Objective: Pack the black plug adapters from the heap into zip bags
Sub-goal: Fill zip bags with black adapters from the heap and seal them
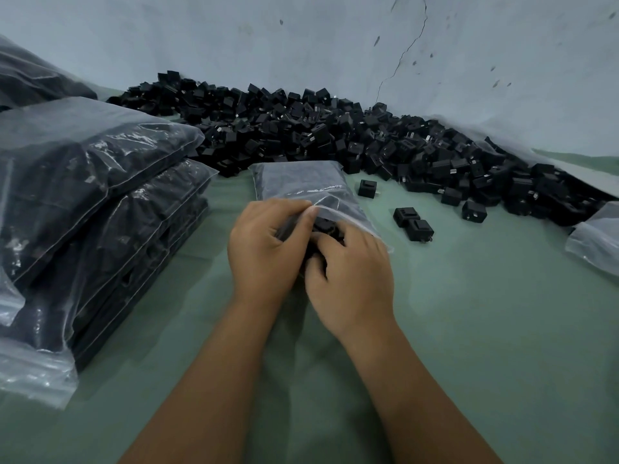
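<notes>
A clear zip bag (301,182) partly filled with black plug adapters lies on the green table in front of me, its mouth towards me. My left hand (264,242) pinches the bag's upper lip and holds the mouth open. My right hand (348,262) grips black adapters (323,226) at the bag's mouth, fingers curled around them. A big heap of black plug adapters (335,135) stretches along the wall behind the bag. Three loose adapters (413,224) lie to the right of the bag.
A stack of filled zip bags (87,202) stands at the left, with flat bags (33,373) at its foot. Another plastic bag (596,239) lies at the right edge. A cracked pale wall (402,45) closes off the back.
</notes>
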`<state>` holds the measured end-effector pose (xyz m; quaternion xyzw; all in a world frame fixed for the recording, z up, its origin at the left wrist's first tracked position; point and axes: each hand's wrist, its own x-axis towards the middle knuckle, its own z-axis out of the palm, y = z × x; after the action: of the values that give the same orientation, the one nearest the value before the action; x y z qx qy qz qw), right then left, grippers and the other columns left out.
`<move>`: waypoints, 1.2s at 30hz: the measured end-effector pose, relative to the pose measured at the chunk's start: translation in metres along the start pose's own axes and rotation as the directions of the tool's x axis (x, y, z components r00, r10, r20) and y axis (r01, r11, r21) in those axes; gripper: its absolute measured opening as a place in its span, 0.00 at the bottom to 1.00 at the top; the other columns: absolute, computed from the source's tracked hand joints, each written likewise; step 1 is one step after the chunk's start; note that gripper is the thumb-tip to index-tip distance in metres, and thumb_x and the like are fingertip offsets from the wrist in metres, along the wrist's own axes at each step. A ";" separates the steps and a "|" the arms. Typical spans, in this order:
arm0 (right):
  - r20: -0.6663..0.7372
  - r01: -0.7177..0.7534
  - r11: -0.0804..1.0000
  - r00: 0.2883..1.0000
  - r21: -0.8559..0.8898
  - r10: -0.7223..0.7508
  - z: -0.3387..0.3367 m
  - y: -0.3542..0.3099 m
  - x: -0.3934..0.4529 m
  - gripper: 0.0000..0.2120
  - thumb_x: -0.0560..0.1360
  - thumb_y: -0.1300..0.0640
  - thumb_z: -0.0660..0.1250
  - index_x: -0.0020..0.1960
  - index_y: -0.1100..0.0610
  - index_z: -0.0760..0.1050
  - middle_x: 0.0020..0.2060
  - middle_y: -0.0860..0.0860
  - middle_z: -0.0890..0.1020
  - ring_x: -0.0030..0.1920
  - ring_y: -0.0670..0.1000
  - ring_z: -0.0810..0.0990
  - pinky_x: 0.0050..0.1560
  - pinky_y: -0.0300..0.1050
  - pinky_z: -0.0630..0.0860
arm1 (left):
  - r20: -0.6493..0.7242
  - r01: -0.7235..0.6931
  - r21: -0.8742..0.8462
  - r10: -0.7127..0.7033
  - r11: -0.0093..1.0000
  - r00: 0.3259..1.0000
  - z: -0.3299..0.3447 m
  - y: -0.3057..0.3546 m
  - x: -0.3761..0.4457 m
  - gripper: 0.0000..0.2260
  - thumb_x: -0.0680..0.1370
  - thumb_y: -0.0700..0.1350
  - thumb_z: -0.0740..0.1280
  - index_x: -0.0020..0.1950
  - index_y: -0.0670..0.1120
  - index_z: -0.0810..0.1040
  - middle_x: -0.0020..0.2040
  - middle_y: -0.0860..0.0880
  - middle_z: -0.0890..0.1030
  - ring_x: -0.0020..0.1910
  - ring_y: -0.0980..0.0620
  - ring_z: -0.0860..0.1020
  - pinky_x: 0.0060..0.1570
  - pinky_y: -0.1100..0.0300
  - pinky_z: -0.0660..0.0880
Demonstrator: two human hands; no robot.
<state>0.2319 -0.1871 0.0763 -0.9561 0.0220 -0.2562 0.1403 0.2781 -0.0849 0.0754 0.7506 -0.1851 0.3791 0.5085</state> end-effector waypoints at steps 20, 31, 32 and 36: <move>0.178 0.097 0.985 0.982 -0.145 -0.070 0.024 -0.004 0.028 0.06 0.76 0.53 0.58 0.49 0.47 0.73 0.45 0.46 0.79 0.48 0.50 0.78 0.43 0.43 0.67 | 0.076 -0.048 -0.062 0.052 0.997 0.996 -0.003 0.005 -0.002 0.03 0.69 0.38 0.69 0.36 0.41 0.83 0.33 0.50 0.81 0.35 0.49 0.79 0.36 0.50 0.75; 0.033 0.210 0.977 0.977 -0.034 -0.209 0.023 0.001 0.018 0.08 0.73 0.55 0.63 0.50 0.50 0.77 0.42 0.48 0.82 0.44 0.51 0.80 0.41 0.41 0.66 | 0.113 -0.025 -0.069 0.032 0.997 0.993 -0.002 0.002 -0.002 0.04 0.69 0.39 0.69 0.37 0.42 0.82 0.35 0.51 0.81 0.37 0.50 0.80 0.38 0.51 0.76; 0.004 0.208 0.978 0.978 0.006 -0.208 0.021 0.001 0.016 0.09 0.72 0.55 0.64 0.50 0.50 0.79 0.41 0.48 0.83 0.43 0.51 0.80 0.40 0.40 0.66 | 0.119 -0.022 -0.069 0.030 0.997 0.992 -0.002 0.001 -0.002 0.04 0.70 0.40 0.69 0.37 0.42 0.82 0.35 0.52 0.81 0.37 0.50 0.80 0.39 0.51 0.76; -0.124 0.235 0.958 0.969 0.164 -0.216 0.007 0.006 0.006 0.11 0.71 0.57 0.64 0.50 0.54 0.81 0.42 0.48 0.84 0.43 0.49 0.80 0.46 0.43 0.75 | 0.180 0.025 -0.081 -0.010 0.996 0.984 -0.005 0.002 -0.003 0.05 0.70 0.43 0.66 0.39 0.45 0.82 0.36 0.55 0.81 0.40 0.52 0.80 0.41 0.50 0.77</move>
<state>0.2406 -0.1917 0.0715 -0.9213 -0.1028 -0.3211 0.1936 0.2726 -0.0814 0.0758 0.7617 -0.2391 0.2975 0.5237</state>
